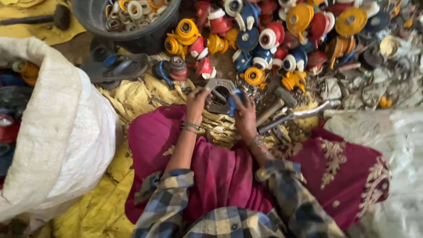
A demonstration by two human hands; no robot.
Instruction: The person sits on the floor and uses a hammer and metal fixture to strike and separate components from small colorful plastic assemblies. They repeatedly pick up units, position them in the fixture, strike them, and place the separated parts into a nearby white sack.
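Note:
My left hand (196, 103) rests its fingertips on the left side of a grey metal ring-shaped block (219, 94) lying on the yellow sheet in front of my knees. My right hand (245, 115) grips a small blue plastic part (233, 100) and presses it against the right side of that block. Both wrists wear thin bangles. My sleeves are checked blue and grey, and my lap is covered in magenta cloth.
A heap of red, yellow, blue and white plastic parts (273, 35) lies beyond the block. A dark tub (132, 26) of rings stands at the top left, sandals (114, 68) below it. A hammer (276, 105) and metal bar (295, 117) lie right; a white sack (57, 132) left.

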